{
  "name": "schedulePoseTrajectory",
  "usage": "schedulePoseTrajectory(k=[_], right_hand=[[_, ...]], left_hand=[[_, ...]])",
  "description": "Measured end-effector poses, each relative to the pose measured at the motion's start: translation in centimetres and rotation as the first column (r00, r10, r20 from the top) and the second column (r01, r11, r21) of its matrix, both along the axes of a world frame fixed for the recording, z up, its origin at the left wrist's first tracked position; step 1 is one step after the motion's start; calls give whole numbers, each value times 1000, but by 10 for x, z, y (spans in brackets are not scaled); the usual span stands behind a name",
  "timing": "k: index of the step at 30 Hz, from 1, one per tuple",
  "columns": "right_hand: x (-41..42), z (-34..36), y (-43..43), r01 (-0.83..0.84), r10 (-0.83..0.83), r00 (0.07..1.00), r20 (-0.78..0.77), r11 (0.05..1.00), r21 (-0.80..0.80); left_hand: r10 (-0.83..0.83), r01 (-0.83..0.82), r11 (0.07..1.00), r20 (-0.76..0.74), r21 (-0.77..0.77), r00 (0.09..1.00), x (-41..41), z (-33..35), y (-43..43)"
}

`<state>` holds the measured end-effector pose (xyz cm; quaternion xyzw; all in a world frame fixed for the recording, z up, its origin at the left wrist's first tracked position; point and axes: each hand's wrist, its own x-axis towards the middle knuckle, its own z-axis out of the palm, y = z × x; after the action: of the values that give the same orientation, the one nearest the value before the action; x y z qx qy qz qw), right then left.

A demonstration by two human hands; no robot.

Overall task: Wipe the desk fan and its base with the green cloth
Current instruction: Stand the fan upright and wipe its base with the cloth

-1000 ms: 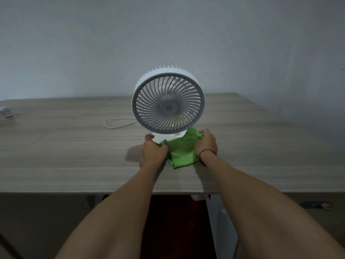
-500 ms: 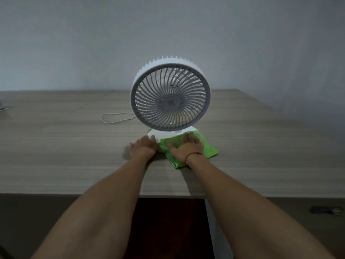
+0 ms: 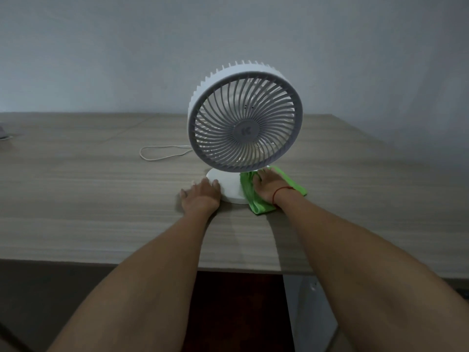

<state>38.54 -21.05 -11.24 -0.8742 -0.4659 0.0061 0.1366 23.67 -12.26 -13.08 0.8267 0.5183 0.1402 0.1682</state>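
Observation:
A white desk fan (image 3: 245,125) with a round grille stands upright on a round white base (image 3: 229,189) on the wooden desk (image 3: 101,199). The green cloth (image 3: 294,185) lies against the right side of the base, partly on the desk. My right hand (image 3: 266,186), with a red string at the wrist, presses flat on the cloth. My left hand (image 3: 200,199) lies flat on the desk, its fingers apart and touching the base's left rim. It holds nothing.
A thin white cord (image 3: 162,152) loops on the desk behind and left of the fan. A small grey object (image 3: 3,133) sits at the far left edge. The desk's front edge runs just below my forearms; a plain wall stands behind.
My right hand and the cloth have slid from the front of the base to its right side, baring the base's top. My left hand has stayed at the left rim.

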Motion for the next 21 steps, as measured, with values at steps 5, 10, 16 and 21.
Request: schedulePoseTrajectory(k=[5, 10, 16, 21], right_hand=[[9, 13, 10, 4, 0, 987, -162, 1000, 23], [19, 7, 19, 14, -1, 985, -175, 997, 76], [15, 1, 7, -12, 16, 994, -110, 999, 38], [5, -4, -4, -28, 31, 999, -41, 997, 79]], left_hand=[[-14, 14, 1000, -15, -24, 1000, 0, 2, 2], [-37, 36, 999, -6, -18, 999, -2, 3, 4], [-29, 29, 1000, -24, -10, 999, 0, 3, 0], [-36, 36, 999, -47, -11, 998, 0, 4, -4]])
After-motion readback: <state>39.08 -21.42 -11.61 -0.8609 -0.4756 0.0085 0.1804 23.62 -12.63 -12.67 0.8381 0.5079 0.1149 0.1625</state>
